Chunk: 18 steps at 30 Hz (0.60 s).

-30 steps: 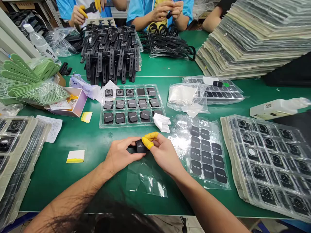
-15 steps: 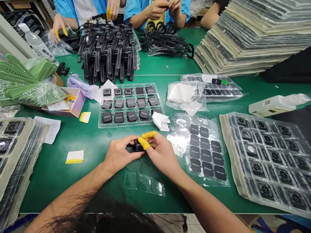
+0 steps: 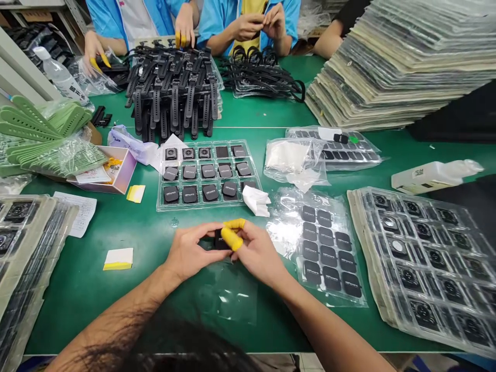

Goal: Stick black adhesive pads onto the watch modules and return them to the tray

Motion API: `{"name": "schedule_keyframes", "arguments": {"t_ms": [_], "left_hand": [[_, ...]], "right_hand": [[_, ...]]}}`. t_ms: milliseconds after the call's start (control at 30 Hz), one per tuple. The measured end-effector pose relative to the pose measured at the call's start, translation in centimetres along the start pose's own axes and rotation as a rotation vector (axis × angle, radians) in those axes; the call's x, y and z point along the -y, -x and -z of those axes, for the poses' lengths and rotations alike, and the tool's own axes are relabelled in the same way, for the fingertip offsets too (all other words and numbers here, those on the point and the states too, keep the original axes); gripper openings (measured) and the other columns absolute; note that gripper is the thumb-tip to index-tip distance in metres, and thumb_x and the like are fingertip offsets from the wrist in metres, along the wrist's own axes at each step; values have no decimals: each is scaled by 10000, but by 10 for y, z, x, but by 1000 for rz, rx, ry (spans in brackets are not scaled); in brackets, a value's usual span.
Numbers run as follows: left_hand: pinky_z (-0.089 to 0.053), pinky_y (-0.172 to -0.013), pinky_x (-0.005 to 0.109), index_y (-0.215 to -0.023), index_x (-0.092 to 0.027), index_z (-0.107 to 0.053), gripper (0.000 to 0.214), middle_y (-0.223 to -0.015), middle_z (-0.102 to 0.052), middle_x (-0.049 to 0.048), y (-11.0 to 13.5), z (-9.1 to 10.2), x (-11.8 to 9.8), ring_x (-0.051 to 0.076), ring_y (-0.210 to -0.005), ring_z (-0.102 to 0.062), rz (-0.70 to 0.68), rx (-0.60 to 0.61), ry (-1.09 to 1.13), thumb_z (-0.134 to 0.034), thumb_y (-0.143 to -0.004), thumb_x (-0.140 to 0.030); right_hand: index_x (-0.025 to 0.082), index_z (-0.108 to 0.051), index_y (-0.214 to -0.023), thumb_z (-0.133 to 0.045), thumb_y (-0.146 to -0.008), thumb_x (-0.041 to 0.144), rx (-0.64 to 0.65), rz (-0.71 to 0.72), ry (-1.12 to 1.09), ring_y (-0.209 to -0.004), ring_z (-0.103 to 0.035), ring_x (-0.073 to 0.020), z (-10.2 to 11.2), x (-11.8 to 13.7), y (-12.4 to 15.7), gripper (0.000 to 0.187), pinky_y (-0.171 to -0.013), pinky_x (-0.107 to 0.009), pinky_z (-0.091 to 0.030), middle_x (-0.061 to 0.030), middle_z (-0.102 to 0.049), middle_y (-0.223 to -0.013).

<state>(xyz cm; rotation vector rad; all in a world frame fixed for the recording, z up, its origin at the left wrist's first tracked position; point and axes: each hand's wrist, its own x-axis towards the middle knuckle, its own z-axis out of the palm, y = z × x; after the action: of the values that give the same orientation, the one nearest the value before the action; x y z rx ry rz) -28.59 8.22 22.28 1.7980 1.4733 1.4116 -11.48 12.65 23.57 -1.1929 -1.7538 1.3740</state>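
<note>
Between my two hands is a small black square watch case with pale lettering on its face. My left hand grips its left side between thumb and fingers. Yellow finger cots cover the thumb and a finger of my right hand, which pinches the right side and hides part of it. Just beyond lies a clear plastic tray of watch cases, several topped with black lettered squares. A white tissue rests at its right corner. Right of my hands is a clear sheet of black square stickers. A transparent film lies below my hands.
Stacked trays of watch parts stand at the right and left. A white bottle lies at the right. Black watch straps are piled at the back, where co-workers' hands work. Green straps fill the left.
The view has shifted slightly, so the table sits a little lower. My hands still hold the watch case, with the right thumb now covering more of its face.
</note>
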Motion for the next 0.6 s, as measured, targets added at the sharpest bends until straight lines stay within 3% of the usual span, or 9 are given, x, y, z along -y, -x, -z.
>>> {"name": "schedule_keyframes", "arguments": {"t_ms": [100, 200, 267, 367, 433, 533, 600], "left_hand": [[-657, -788, 323, -1149, -258, -705, 515, -898, -805, -13, 0, 0, 1, 200, -774, -772, -2, -10, -24, -857, -658, -237], [-655, -838, 345, -1275, -257, -626, 487, -917, -811, -18, 1, -1, 3, 198, -812, -782, 21, -6, 6, -754, -807, -215], [-658, -829, 334, -1283, -265, -617, 426, -950, -811, -24, 1, -2, 4, 186, -844, -782, -23, -12, 13, -643, -878, -133], [-666, -800, 340, -1250, -272, -639, 425, -964, -809, -30, 2, -4, 7, 190, -887, -778, -148, -29, -7, -594, -880, -66], [-668, -801, 369, -1236, -271, -650, 433, -955, -810, -27, 2, -5, 10, 203, -886, -777, -201, -38, -20, -593, -869, -49], [-670, -803, 397, -1239, -275, -652, 445, -963, -808, -9, 2, -7, 12, 218, -862, -776, -204, -63, -20, -599, -858, -53], [-672, -809, 402, -1240, -266, -653, 447, -973, -806, 5, 2, -8, 13, 222, -861, -776, -196, -84, -15, -604, -848, -58]], "right_hand": [[223, -668, -947, -718, -775, 526, -9, -10, -70, -503, -568, -139, 4, 4, -4, 351, -472, -286, -489, 14, -612, -694], [201, -687, -1015, -664, -797, 514, -120, 19, -47, -479, -536, -133, 21, 19, -43, 381, -465, -279, -460, 12, -617, -654], [187, -704, -1047, -657, -813, 445, -200, 117, 129, -544, -552, -139, 38, 34, -90, 352, -502, -278, -453, -17, -666, -741], [181, -721, -1119, -602, -873, 281, -320, 307, 454, -699, -586, -155, 59, 55, -170, 291, -696, -312, -481, -48, -709, -894], [191, -743, -1126, -633, -882, 287, -255, 302, 698, -750, -590, -183, 64, 64, -209, 285, -752, -341, -471, -63, -695, -898], [206, -771, -1081, -697, -865, 355, -273, 356, 987, -914, -593, -248, 56, 73, -236, 273, -785, -377, -468, -120, -628, -1062], [218, -768, -1087, -686, -881, 398, -276, 407, 1048, -947, -587, -252, 42, 77, -241, 286, -794, -386, -477, -129, -570, -1135]]}}
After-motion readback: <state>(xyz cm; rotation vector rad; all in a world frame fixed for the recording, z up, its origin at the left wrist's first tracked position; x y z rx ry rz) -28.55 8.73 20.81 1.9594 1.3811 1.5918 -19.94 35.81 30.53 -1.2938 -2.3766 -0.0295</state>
